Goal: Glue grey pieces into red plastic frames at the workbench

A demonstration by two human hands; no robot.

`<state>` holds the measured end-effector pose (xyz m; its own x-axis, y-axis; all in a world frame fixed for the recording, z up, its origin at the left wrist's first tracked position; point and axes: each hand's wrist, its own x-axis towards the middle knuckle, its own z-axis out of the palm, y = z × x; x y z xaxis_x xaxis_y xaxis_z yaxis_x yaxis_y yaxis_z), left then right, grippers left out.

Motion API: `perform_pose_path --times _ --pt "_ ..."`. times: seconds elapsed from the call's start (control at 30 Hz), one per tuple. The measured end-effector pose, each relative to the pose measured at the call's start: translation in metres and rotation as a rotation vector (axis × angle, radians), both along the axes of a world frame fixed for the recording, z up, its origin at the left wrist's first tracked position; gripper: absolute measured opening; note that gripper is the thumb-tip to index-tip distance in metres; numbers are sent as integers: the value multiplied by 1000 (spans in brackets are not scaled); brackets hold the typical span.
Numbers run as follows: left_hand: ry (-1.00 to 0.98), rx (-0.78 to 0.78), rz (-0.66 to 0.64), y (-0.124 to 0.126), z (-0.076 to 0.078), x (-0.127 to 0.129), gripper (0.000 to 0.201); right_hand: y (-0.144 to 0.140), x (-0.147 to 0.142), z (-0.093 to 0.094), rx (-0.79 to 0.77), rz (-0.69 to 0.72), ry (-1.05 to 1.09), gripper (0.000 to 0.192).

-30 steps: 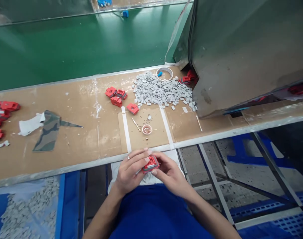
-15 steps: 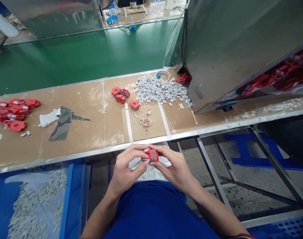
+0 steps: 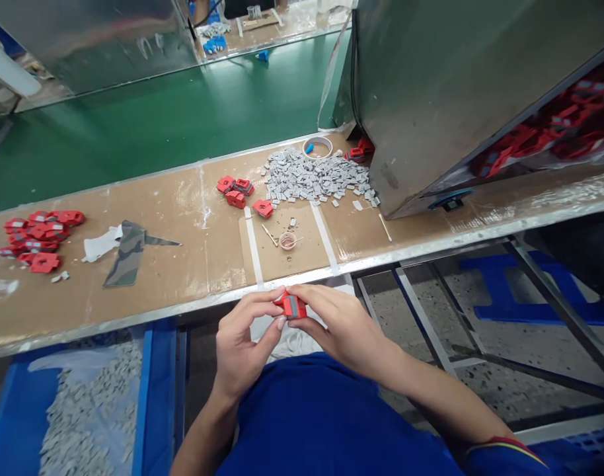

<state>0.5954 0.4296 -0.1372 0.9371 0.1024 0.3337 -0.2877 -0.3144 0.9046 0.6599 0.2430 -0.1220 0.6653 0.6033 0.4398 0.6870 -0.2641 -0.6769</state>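
1. A small red part (image 3: 293, 306) with a grey insert is held in front of the body, just off the near edge of the workbench (image 3: 183, 277), above the lap.
2. The left hand (image 3: 242, 340) is closed on the part's left side, thumb and fingers pinched.
3. The right hand (image 3: 339, 327) is closed on its right side (fingers are laid over the top).
4. A heap of grey pieces (image 3: 314, 177) is noted at the bench's far side, with a tape roll (image 3: 317, 146) just behind it.
5. Four loose red parts (image 3: 240, 192) are seen just left of the heap; a small cup (image 3: 287, 240) is set nearer.
6. A further pile of red parts (image 3: 37, 231) is recorded at far left, beside a camouflage cloth (image 3: 126, 251).
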Motion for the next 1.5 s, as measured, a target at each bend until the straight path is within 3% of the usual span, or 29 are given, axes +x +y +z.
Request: perform_pose_path --times 0.2,0.37,0.73,1.03,1.2,1.5 --pt "123 38 -29 1 7 23 14 -4 25 -2 44 52 215 28" --pt "179 15 -44 -3 4 40 14 -8 36 -12 57 18 374 22" --pt "222 -95 -77 -1 -8 60 14 -11 47 -23 48 -39 79 32" --pt "256 -118 -109 2 -8 63 20 -10 49 -26 55 -49 248 30" --pt "230 -137 -57 2 -9 58 22 -5 46 -28 86 -44 316 30" --pt "107 -115 29 -4 -4 53 14 3 42 -21 74 -80 198 32"
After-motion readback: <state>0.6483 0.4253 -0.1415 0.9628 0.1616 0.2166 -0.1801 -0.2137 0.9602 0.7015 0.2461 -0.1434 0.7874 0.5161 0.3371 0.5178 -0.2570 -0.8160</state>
